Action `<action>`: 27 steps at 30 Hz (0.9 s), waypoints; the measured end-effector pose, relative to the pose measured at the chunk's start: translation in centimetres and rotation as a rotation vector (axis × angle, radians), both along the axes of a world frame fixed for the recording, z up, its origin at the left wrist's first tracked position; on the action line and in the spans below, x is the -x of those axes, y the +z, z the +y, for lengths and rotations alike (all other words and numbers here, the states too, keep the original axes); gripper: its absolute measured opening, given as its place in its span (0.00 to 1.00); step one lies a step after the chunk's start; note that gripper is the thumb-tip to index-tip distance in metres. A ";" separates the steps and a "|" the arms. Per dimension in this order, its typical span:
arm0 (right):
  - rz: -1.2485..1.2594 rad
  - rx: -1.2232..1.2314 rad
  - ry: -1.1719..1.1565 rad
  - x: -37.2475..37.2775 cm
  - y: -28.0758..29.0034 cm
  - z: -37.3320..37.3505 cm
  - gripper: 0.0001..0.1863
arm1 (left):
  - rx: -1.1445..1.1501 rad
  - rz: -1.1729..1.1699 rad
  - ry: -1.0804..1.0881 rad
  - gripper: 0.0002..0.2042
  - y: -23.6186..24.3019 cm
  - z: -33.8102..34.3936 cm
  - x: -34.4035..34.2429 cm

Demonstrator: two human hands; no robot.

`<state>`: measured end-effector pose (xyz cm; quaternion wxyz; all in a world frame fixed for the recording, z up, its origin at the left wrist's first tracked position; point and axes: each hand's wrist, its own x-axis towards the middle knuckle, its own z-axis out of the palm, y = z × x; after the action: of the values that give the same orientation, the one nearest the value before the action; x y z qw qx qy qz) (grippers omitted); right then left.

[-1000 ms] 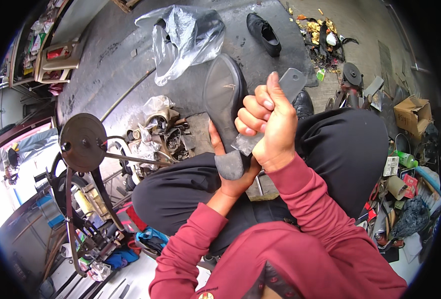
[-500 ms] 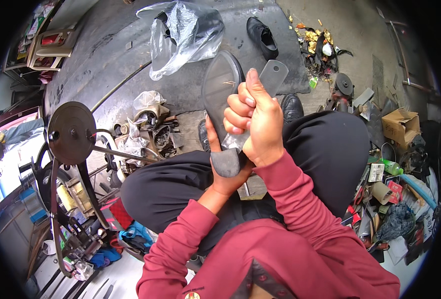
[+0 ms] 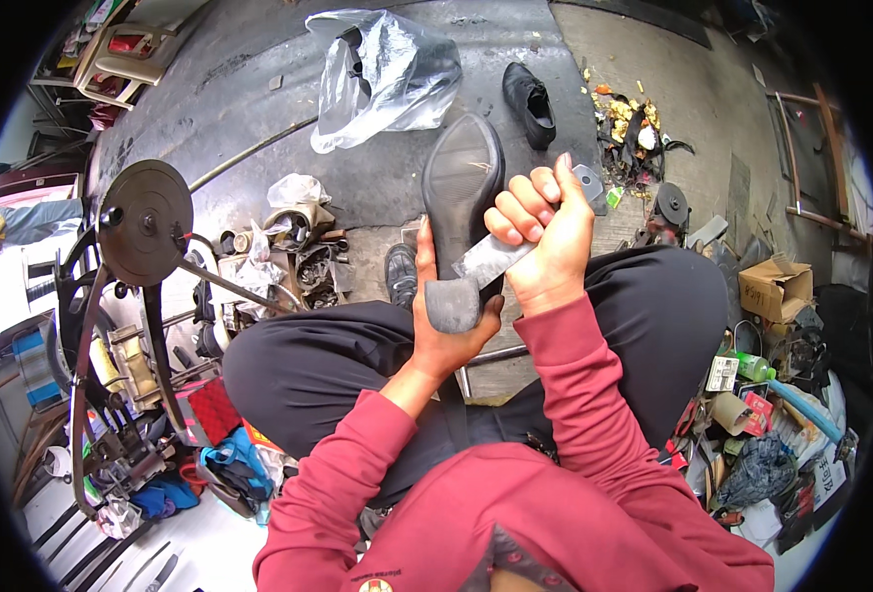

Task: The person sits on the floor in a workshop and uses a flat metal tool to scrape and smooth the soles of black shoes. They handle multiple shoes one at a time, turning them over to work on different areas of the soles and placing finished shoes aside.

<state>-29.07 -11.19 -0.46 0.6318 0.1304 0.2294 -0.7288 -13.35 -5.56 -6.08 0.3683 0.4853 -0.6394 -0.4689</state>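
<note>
My left hand holds a black heeled shoe sole up, its toe pointing away from me. The fingers and thumb wrap around the shoe at its heel, the block nearest my body. In my closed right hand is a flat metal knife. Its worn blade slants down to the left, over the shank just in front of the heel; whether it touches cannot be made out. The knife's other end, with a hole, sticks out beyond my right fingers. A small pale shred lies on the sole near the toe.
A clear plastic bag and another black shoe lie on the dark mat ahead. Scraps are heaped at the far right. A metal stand with a round wheel stands left. Clutter and a cardboard box lie right.
My right hand has tilted and shifted to the right, baring more of the blade in front of the heel. The shoe in my left hand sits slightly farther right in view.
</note>
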 end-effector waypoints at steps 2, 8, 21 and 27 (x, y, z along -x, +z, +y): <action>0.040 0.004 0.012 -0.4 0.2 0.0 0.27 | -0.018 0.019 0.022 0.55 0.1 0.7 -0.1; 0.152 -0.006 -0.025 -3.3 0.8 0.7 0.29 | -0.157 -0.092 -0.086 0.59 -0.6 1.0 -0.9; 0.068 -0.004 -0.023 -1.3 0.1 -0.1 0.26 | -0.050 0.009 0.004 0.57 0.6 -0.4 0.4; 0.091 0.027 -0.018 -0.5 -0.2 0.0 0.27 | -0.058 0.015 -0.007 0.58 0.9 0.0 0.1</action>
<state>-28.59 -11.19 -0.61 0.6158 0.0906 0.2472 -0.7426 -13.46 -5.51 -5.21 0.3574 0.4901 -0.6245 -0.4920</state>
